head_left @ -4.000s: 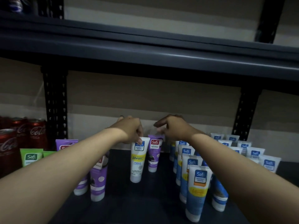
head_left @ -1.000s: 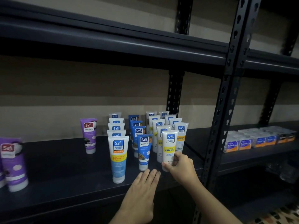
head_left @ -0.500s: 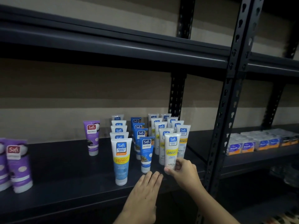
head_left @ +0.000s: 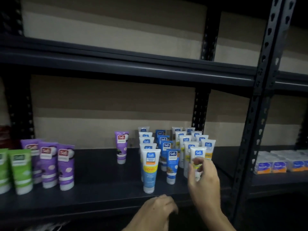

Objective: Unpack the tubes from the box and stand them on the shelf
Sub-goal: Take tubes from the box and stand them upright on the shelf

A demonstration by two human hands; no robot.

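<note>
- Far left of the front pale-blue tube (head_left: pixel 150 169), two green tubes (head_left: pixel 20 172) stood at the frame's edge, with three purple tubes (head_left: pixel 65 165) beside them.
- Behind and left of it, one lone purple tube (head_left: pixel 121 147) stood on the shelf (head_left: pixel 100 180).
- Just below it, our left hand (head_left: pixel 158 212) had dropped off the shelf edge, fingers loosely curled, holding nothing.
- Behind and right of it we counted about sixteen blue and white tubes (head_left: pixel 166 145) in rows, the back ones overlapping.
- Right of it, our right hand (head_left: pixel 203 179) had slid up the white tube (head_left: pixel 198 154), thumb and fingers pinching its middle. The tube stood upright on the shelf, so we judged it nearly placed.
- Well right of it sat small boxes (head_left: pixel 280 165), too blurred to count.
</note>
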